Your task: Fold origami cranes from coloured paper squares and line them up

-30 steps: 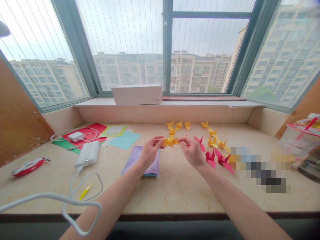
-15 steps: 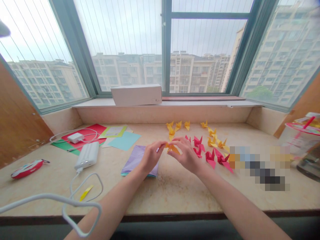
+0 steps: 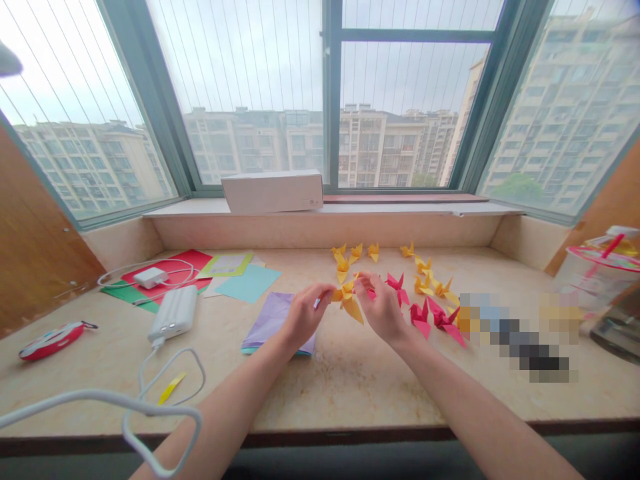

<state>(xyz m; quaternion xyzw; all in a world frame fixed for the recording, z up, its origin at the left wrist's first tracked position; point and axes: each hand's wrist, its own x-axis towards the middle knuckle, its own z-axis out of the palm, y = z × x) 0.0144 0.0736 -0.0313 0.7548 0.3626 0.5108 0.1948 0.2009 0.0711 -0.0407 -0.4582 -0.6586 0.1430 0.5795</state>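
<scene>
A yellow paper crane is held up between my two hands, just above the table, with one pointed wing hanging down. My left hand pinches its left tip between thumb and fingers. At its upper right, my right hand has its fingertips closed on the paper. Behind the held crane stand other yellow cranes, and red cranes are partly covered by my right hand. A stack of purple paper lies under my left hand and wrist.
To the left are coloured sheets, a white power bank with a looping cable, a white charger and a red-and-white object. A white box sits on the windowsill. A plastic cup stands far right.
My right hand has shifted slightly right, with its fingers now at the crane's upper right tip. The crane's wing has come into fuller view. My left hand keeps its pinch.
</scene>
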